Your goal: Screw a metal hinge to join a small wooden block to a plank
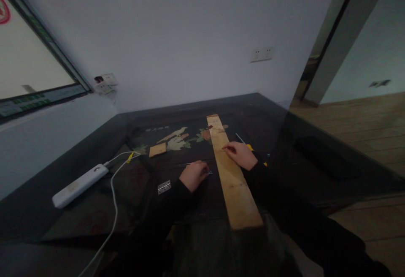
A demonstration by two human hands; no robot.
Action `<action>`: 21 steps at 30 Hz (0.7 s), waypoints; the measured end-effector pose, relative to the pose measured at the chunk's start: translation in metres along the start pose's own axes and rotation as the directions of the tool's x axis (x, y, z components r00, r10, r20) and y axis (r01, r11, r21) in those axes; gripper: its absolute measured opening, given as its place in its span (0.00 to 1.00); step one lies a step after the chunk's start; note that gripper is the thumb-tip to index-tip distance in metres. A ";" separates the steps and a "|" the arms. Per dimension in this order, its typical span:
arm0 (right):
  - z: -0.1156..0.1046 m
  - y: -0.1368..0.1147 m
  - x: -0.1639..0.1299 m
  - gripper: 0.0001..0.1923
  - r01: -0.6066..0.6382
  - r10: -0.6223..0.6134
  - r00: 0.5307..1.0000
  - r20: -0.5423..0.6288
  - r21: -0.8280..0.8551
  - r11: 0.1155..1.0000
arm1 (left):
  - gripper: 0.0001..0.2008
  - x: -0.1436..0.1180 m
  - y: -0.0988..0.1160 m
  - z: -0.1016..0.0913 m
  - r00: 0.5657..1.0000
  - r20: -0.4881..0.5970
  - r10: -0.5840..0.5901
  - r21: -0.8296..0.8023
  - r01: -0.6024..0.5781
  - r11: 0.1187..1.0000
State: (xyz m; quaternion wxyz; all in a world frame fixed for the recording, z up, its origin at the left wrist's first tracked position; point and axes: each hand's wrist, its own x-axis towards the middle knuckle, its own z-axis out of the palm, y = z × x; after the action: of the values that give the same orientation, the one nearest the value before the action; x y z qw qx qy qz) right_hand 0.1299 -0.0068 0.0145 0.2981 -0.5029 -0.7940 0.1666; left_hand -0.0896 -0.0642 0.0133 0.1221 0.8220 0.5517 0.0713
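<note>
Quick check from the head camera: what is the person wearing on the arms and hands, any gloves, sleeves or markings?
Both arms are covered by long black sleeves reaching the wrists. The left hand and the right hand are bare, with no gloves. No watch, ring or marking shows, though the picture is dim.

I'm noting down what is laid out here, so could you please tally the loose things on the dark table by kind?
Long wooden plank: 1
Small wooden block: 1
Metal hinge: 1
White power strip: 1
Yellow-handled tool, beside the right hand: 1
Total: 5
The left hand touches something thin, too small to tell.
</note>
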 end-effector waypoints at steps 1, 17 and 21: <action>0.000 0.000 0.000 0.12 0.004 -0.004 1.000 0.001 -0.004 1.000 | 0.06 0.000 0.001 0.002 1.000 -0.007 0.006 -0.012 -0.006 1.000; 0.001 0.000 -0.001 0.12 0.002 -0.002 1.000 0.011 0.003 1.000 | 0.07 -0.016 -0.004 0.003 0.993 -0.118 -0.016 -0.053 0.010 0.999; 0.000 0.000 -0.001 0.12 0.007 -0.007 1.000 0.007 0.002 1.000 | 0.07 -0.017 -0.005 0.004 0.989 -0.148 0.012 -0.053 -0.020 0.998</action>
State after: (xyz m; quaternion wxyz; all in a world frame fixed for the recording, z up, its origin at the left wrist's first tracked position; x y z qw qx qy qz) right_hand 0.1306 -0.0076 0.0139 0.2964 -0.4994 -0.7966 0.1679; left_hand -0.0991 -0.0787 0.0083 0.1027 0.8152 0.5504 0.1479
